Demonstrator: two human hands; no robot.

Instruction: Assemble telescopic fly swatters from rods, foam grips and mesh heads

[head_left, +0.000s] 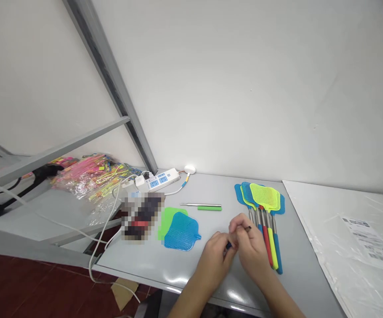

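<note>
Left hand [216,256] and right hand [249,243] are curled closed round a dark piece [228,245]; toward the table's [218,190] left edge, a blue mesh head [181,233] is pointed neck-first at the nearer left hand.

Looks like a small workshop or packing room. Has a plain grey worktop [207,190] at six o'clock, with a batch of like-shaped fly swatters [267,198] and a labelled white parcel bag [330,225] towards four. Shows grey metal racking [118,92] at ten o'clock, plastic-wrapped goods [95,176] heaped at nine, a power strip [164,179] and a dark red floor [45,287] both at eight.
</note>
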